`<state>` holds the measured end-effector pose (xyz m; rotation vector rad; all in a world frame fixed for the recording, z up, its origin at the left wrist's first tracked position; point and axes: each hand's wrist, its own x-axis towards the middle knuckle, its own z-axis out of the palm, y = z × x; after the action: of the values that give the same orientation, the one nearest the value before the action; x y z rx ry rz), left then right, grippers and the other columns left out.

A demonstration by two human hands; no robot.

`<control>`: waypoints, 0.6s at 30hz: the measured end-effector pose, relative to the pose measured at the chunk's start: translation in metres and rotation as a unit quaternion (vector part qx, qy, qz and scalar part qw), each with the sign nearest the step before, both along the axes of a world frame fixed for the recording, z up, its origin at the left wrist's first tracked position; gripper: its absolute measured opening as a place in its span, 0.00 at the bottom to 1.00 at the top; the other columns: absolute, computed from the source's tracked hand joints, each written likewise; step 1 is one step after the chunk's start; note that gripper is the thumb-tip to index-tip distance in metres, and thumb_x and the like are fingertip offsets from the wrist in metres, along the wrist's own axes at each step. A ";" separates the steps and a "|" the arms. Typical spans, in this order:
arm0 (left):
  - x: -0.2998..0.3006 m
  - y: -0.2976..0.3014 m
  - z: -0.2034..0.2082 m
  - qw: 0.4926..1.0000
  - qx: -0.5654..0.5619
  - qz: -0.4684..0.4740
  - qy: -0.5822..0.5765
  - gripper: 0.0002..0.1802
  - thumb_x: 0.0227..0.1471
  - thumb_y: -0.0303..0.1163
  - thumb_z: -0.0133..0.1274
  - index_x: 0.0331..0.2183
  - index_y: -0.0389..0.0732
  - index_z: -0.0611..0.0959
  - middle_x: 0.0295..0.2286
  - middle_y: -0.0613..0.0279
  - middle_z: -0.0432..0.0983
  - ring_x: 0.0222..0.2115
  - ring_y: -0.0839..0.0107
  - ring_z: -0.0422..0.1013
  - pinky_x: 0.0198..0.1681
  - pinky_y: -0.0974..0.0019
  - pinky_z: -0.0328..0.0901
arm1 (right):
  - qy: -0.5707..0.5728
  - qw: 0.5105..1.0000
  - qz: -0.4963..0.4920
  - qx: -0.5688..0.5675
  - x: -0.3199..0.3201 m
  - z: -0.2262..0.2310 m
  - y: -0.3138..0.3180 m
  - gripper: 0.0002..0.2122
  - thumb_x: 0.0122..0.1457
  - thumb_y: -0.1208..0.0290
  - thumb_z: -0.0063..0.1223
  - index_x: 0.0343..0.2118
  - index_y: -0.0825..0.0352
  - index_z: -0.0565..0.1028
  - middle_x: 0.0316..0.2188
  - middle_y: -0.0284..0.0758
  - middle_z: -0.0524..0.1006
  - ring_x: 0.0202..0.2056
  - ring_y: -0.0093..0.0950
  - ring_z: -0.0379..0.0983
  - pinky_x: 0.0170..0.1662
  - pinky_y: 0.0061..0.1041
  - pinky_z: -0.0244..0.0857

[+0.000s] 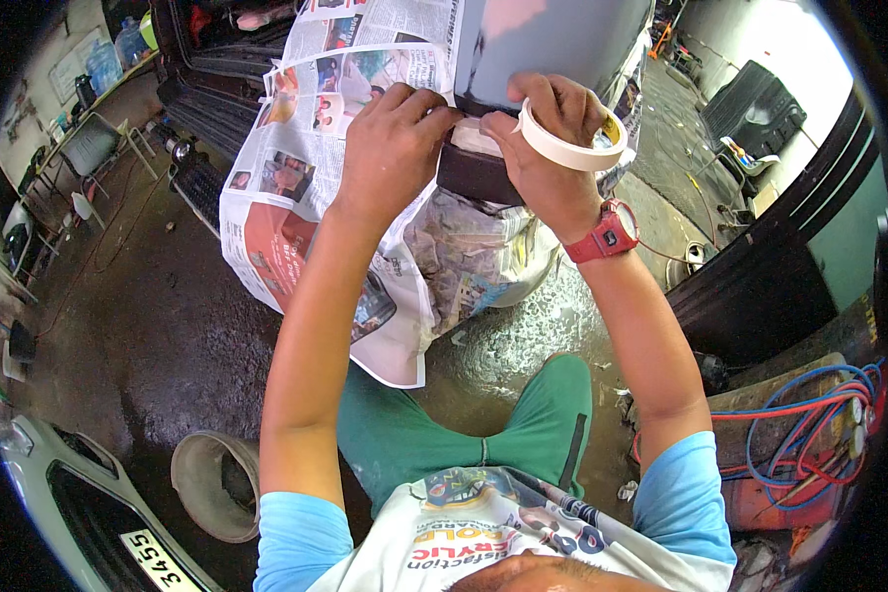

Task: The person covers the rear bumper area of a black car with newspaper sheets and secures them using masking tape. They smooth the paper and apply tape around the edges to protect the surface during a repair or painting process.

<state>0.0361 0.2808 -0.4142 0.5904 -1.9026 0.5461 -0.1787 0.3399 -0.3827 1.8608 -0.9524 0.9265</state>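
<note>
My left hand [397, 148] has its fingers curled together on the edge of a newspaper sheet [405, 296], which hangs over a vehicle part. In my right hand [548, 163] a roll of masking tape [570, 150] is held, with the fingers passing into its ring. The right fingertips touch a pale strip [476, 136] between the two hands, on top of a dark edge [479, 176]. Beyond them rises a smooth grey vehicle panel [543, 49] with a pinkish patch. Crumpled newspaper [479, 252] wraps the part below. A red watch [607, 235] is on my right wrist.
Coiled red and blue hoses [809, 424] lie on the right. A bucket [212, 483] stands on the wet floor at lower left, beside a pale car [69, 493]. Dark vehicle parts [212, 99] are at far left, near a chair [94, 146]. A black panel [755, 109] leans at far right.
</note>
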 end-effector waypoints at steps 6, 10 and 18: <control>-0.002 0.004 -0.002 0.999 0.037 0.001 0.027 0.11 0.51 0.25 0.66 0.39 0.45 0.91 0.38 0.64 0.85 0.41 0.57 0.79 0.44 0.54 0.75 | 0.051 0.998 -0.029 0.009 -0.001 0.003 0.002 0.08 0.51 0.64 0.73 0.35 0.54 0.87 0.52 0.27 0.75 0.58 0.36 0.68 0.59 0.45 0.58; -0.005 0.016 -0.005 0.990 0.123 0.007 0.068 0.11 0.53 0.27 0.68 0.41 0.45 0.91 0.40 0.62 0.86 0.42 0.54 0.78 0.46 0.52 0.75 | 0.053 0.996 -0.046 0.046 0.002 0.007 0.010 0.11 0.50 0.64 0.74 0.38 0.55 0.87 0.52 0.28 0.75 0.58 0.37 0.68 0.60 0.45 0.57; -0.010 0.019 -0.015 0.976 0.141 0.003 0.167 0.12 0.52 0.29 0.69 0.41 0.45 0.92 0.38 0.59 0.85 0.43 0.51 0.79 0.48 0.48 0.74 | 0.068 0.995 -0.034 0.061 0.002 0.010 0.024 0.16 0.46 0.65 0.76 0.39 0.55 0.86 0.51 0.28 0.74 0.56 0.36 0.69 0.55 0.45 0.60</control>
<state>0.0266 0.2998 -0.4293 0.8161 -1.6660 0.1643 -0.1769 0.3637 -0.3728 1.9539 -1.0000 0.7044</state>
